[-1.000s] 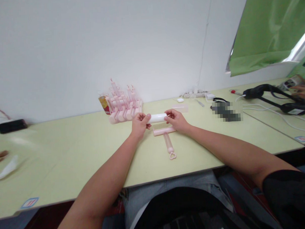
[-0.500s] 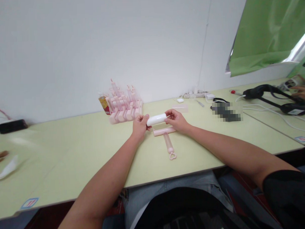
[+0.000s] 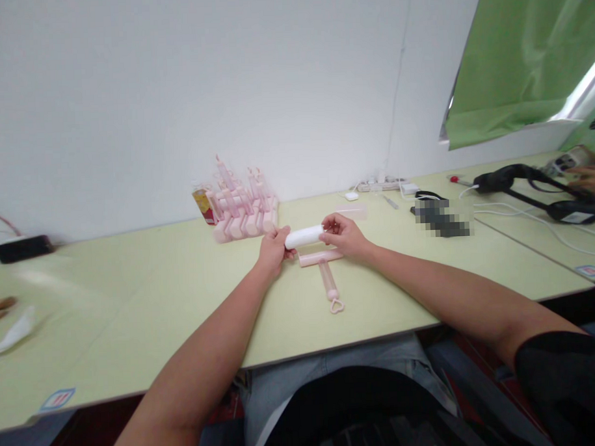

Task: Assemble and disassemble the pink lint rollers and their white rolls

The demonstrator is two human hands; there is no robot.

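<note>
A white lint roller refill point(image 3: 304, 237) is held level just above the table between my two hands. My left hand point(image 3: 273, 248) is closed round its left end, thumb on top. The fingers of my right hand point(image 3: 343, 234) are pinched at its right end; whether a sheet edge is between them is too small to tell. Right below lies a pink lint roller holder point(image 3: 321, 257), with a clear pink handle point(image 3: 329, 280) that ends in a heart-shaped loop point(image 3: 336, 305) toward me. My right hand partly hides the holder's right end.
Several pink lint rollers point(image 3: 243, 212) stand stacked by the wall, beside a yellow and red packet point(image 3: 204, 205). A clear pink cover point(image 3: 352, 212) lies behind my right hand. Rightward are a power strip point(image 3: 381, 185), cables, a black headset point(image 3: 545, 191) and another person's hand point(image 3: 589, 177).
The white refill has turned slightly in my hands, and its surface looks matte where it shone before. My right fingers have shifted a little at its end. The holder lies where it was.
</note>
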